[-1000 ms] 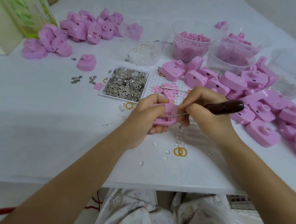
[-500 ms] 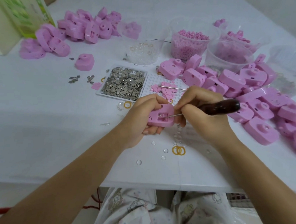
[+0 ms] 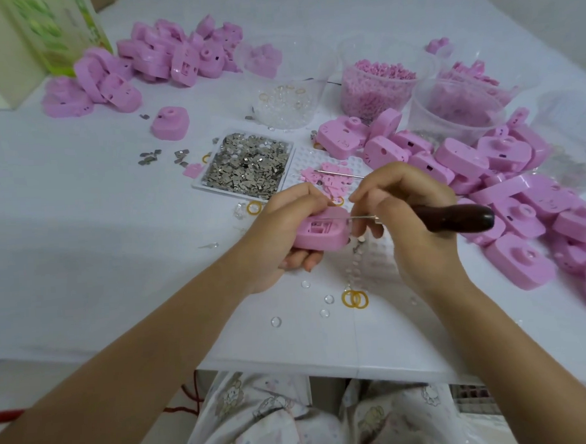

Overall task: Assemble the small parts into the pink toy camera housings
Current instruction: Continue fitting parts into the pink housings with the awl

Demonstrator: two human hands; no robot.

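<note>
Change: over the last second the held housing has turned so that its open, recessed side faces the camera, and the tool's metal shaft no longer lies across its face but meets its upper right edge. Both hands stay near the middle of the frame.
Left hand: the left hand (image 3: 278, 229) is curled round the small pink plastic toy camera housing (image 3: 319, 235), thumb on top, fingertips (image 3: 300, 260) showing beneath it.
Right hand: the right hand (image 3: 403, 216) is closed round the pointed tool with a dark brown wooden handle (image 3: 454, 217), thumb and fingers pinching where the thin shaft leaves the handle. The handle's end sticks out to the right.
Held housing: just above the white table (image 3: 80, 199), centre of the frame, between the two hands.
Contact: whether the tip is inside the recess, I cannot tell.
Right side: a large pile of loose pink housings (image 3: 507, 190).
Upper left: a second pile of pink housings (image 3: 174, 58), with a single pink housing (image 3: 171, 124) lying apart below it.
Above the hands: a heap of small silver metal pieces (image 3: 248, 164) in a shallow tray.
Upper right: a clear plastic tub of tiny pink parts (image 3: 372, 85).
Below the hands: two yellow rings (image 3: 355, 299) touching each other, near some clear round lenses (image 3: 329, 299).
</note>
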